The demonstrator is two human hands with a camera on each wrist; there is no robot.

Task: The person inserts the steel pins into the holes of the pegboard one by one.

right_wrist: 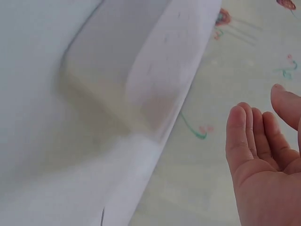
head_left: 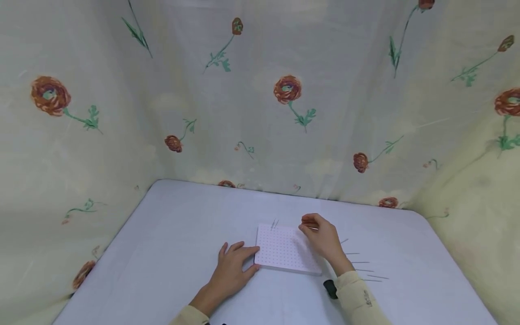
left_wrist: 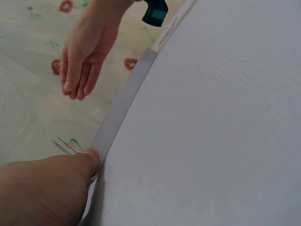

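A white square board [head_left: 284,250] dotted with small holes lies flat on the white table [head_left: 170,253]. Two thin pins [head_left: 275,223] stand in its far left corner, and the pins [left_wrist: 63,146] also show in the left wrist view. My left hand [head_left: 242,254] lies flat on the table with its thumb [left_wrist: 90,159] pressed against the board's left edge [left_wrist: 122,103]. My right hand [head_left: 310,226] hovers over the board's far right corner. Its fingers [right_wrist: 251,136] are relaxed and hold nothing, and the right hand [left_wrist: 80,61] looks empty from the left wrist too.
Several loose pins [head_left: 363,266] lie on the table right of the board, beside my right wrist. A cream floral cloth [head_left: 260,99] closes in the table at the back and on both sides. A black wrist device [head_left: 330,289] sits at my right cuff.
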